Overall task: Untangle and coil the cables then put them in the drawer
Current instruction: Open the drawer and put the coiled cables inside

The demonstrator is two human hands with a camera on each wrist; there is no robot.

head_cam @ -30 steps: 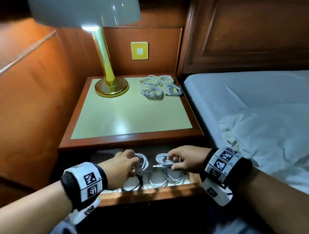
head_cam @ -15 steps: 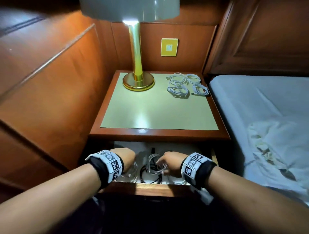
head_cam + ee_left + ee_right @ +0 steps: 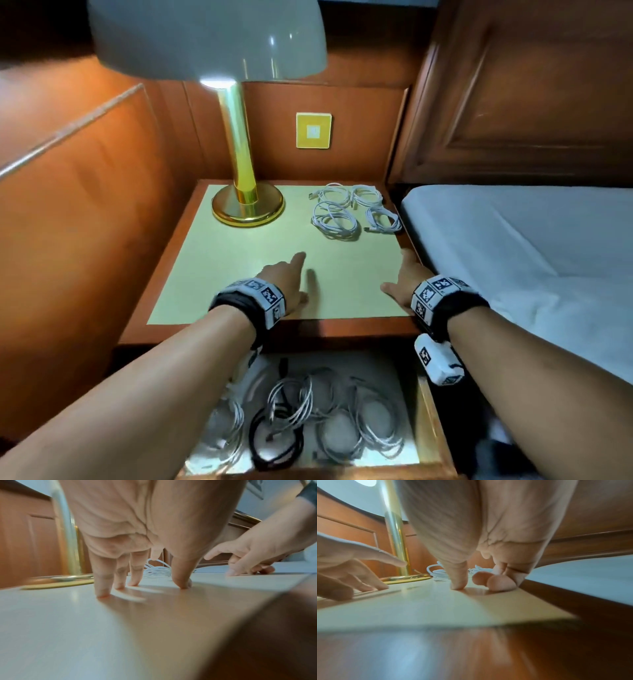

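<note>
Hands: 2, both over the bench top, holding nothing.
Left hand [image 3: 286, 284]: fingers spread, relaxed; forefinger points toward the back. Left wrist view shows fingertips [image 3: 102, 593] and thumb down on the bench; head view can't confirm contact.
Right hand [image 3: 407, 277]: near the bench's right edge, beside the bed [image 3: 513, 240]. Right wrist view shows thumb tip on the bench top, outer fingers [image 3: 498, 584] curled under, nothing in them.
White cable coils on bench [image 3: 352, 212]: 4 coils approx., grouped at back right, near the lamp [image 3: 239, 144], well apart from both hands. Wrist views show only a low slice of them between the fingers.
Drawer [image 3: 435, 431]: 1, pulled open below the bench front; seen in head view only.
Cables in drawer [image 3: 370, 425]: approx. 4 white coils plus 1 black coil [image 3: 274, 442], overlapping; exact count unclear, left arm covers part.
Bench [image 3: 239, 274]: 1, pale green top w/ wood border.
Lamp: 1, gold stem and base, grey shade, lit, back left of bench.
Wall plate [image 3: 313, 131]: 1, yellow, on wood panel behind the coils.
Wrist bands: 2, black w/ printed marker squares; head view only.
</note>
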